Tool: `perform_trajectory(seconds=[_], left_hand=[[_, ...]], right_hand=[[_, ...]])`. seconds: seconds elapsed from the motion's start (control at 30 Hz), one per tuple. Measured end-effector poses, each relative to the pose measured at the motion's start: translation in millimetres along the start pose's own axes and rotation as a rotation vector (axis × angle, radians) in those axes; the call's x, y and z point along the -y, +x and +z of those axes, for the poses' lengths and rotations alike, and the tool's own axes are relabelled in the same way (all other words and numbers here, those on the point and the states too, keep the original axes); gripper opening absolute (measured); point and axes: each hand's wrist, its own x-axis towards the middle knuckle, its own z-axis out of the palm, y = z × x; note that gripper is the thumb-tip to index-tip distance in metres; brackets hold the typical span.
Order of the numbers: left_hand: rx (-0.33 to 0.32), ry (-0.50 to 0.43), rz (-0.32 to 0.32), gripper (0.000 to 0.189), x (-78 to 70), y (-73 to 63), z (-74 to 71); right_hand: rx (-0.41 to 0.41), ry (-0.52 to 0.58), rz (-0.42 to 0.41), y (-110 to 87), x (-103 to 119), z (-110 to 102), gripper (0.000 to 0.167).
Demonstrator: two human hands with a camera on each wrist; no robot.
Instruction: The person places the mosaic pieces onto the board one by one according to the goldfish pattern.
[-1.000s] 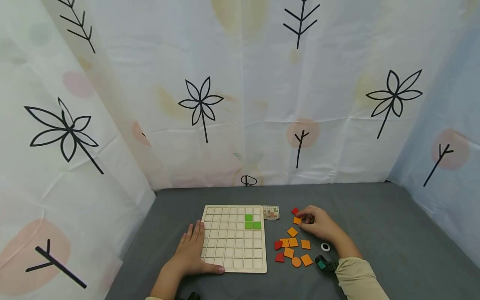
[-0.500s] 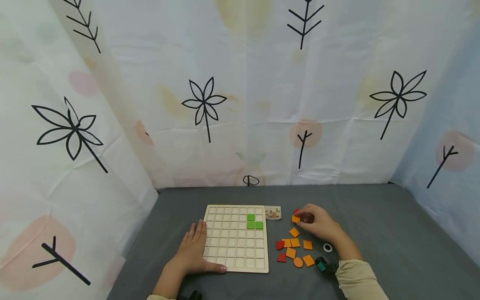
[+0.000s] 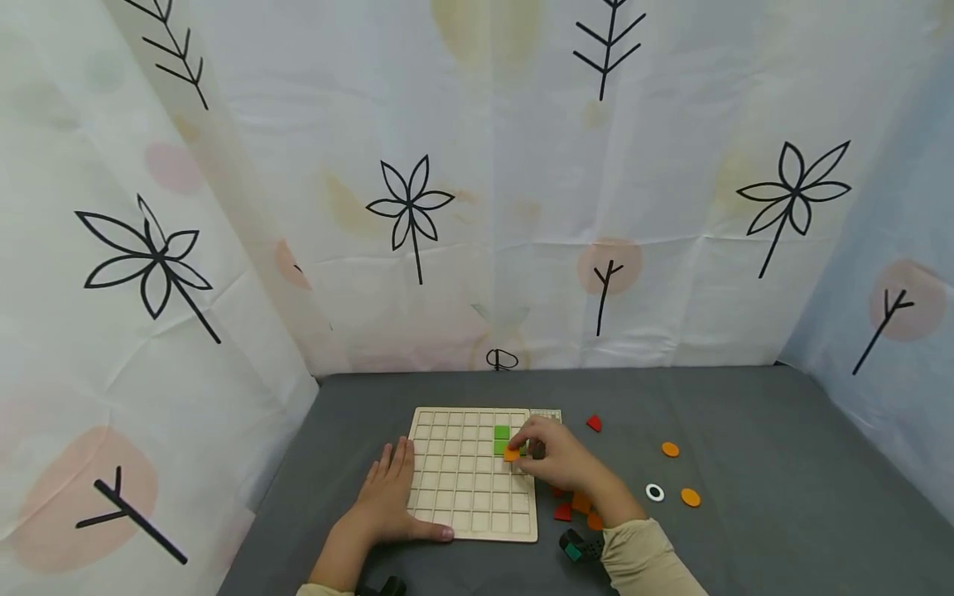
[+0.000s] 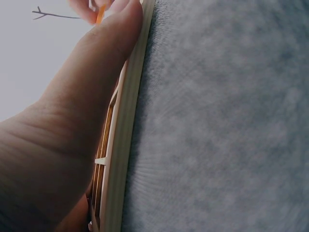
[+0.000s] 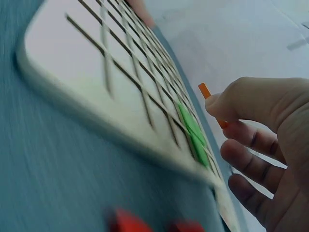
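Orange tile [image 3: 511, 455]: pinching it in right hand [image 3: 555, 452] between thumb and fingers, holding it tilted, seemingly raised over board [image 3: 464, 501], just beside green tiles [image 3: 502, 432]. Showing its thin edge in right wrist view, no clear long axis from above. Sitting just left of right hand, the nearer one, well apart from left hand [image 3: 385, 494]. Resting that hand's straight fingers at board's left edge.

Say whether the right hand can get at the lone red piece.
Probably, once free: the right hand pinches an orange tile, but only bare gray surface shows between that hand and the red piece.
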Motion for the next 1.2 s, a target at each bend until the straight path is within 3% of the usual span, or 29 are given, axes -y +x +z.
perform_trajectory(seconds=[0.13,0.37,0.67,0.97,1.2], left_hand=[[-0.004,0.003,-0.015,0.163,0.9,0.8,2.6],[-0.003,0.006,-0.009,0.162,-2.3,0.1,0.6],[-0.002,0.009,-0.019,0.164,1.3,3.4,1.9],[0.007,0.015,-0.015,0.164,3.7,5.3,6.9],[0.007,0.005,-0.012,0.163,3.6,5.1,4.7]], right_hand=[[0.015,0.011,-0.034,12.6,8,20,0.016],[0.026,-0.022,0.024,22.3,11,38,0.015],[0.009,-0.080,0.020,21.9,11,42,0.011],[0.033,-0.029,0.069,19.1,10,41,0.016],[0.037,0.037,0.039,20.5,7,38,0.015]])
